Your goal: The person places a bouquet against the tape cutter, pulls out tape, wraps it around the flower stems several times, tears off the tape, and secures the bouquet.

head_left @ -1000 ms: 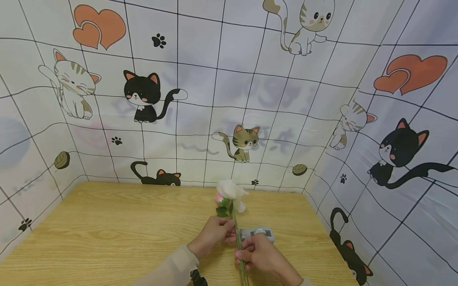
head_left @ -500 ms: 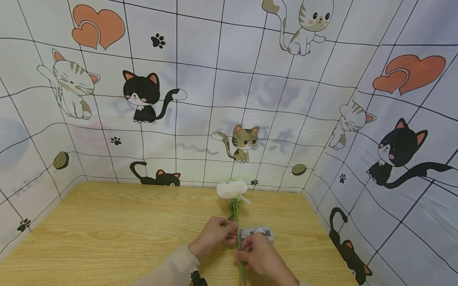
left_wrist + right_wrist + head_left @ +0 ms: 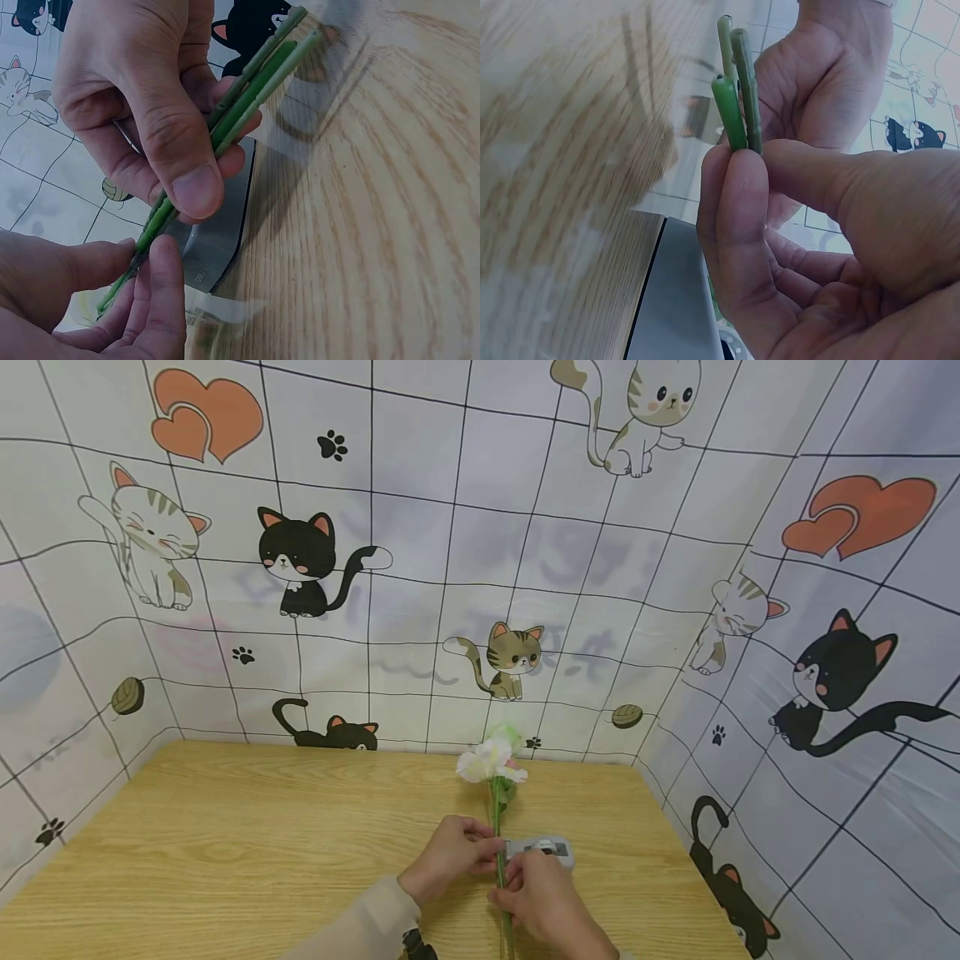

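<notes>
A small bunch of flowers [image 3: 491,760], white with a little pink and pale green, points toward the back wall. Its three green stems [image 3: 247,94] lie together in both hands. My left hand [image 3: 453,856] pinches the stems between thumb and fingers, nearer the blooms. Closer to the cut ends, my right hand [image 3: 547,893] pinches the same stems with thumb and fingertips. In the right wrist view the stem ends [image 3: 729,112] stick out past the right fingertips. A grey tape dispenser [image 3: 558,852] sits just beyond the right hand, partly hidden by it.
The wooden table [image 3: 285,827] extends widely to the left and somewhat to the right. A white cloth [image 3: 420,610] printed with grid lines, cats and hearts encloses the back and sides. A dark strap [image 3: 417,945] shows by the left sleeve.
The blooms have turned about the stems: the pink flower, first on the left, went out of sight and now shows at the right. Both hands stay nearly in place.
</notes>
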The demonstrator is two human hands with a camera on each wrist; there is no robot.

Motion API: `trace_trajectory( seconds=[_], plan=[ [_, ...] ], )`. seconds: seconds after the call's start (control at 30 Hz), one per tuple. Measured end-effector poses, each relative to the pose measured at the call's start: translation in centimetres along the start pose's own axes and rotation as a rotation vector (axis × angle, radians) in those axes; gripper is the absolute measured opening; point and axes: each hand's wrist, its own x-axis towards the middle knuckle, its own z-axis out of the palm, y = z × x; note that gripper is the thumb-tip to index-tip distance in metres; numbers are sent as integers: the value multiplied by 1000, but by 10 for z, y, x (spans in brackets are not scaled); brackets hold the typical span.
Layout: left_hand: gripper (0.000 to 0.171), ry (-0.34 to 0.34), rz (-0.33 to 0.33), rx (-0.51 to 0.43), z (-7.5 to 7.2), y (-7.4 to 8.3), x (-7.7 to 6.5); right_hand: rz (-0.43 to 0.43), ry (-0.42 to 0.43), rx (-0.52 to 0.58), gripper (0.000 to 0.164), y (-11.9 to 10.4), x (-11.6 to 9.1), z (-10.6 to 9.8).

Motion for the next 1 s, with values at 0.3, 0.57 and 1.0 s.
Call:
trace_trajectory(
  seconds=[0.3,0.57,1.0],
  plan=[
    [21,6,-9,19,-1,0,0,7,20,-19,21,1,2,3],
    [23,6,-15,49,-2,2,-2,4,22,-12,22,0,0,4],
    [20,23,-36,52,1,-5,2,-6,-37,-9,20,4,2,5]
  ],
)
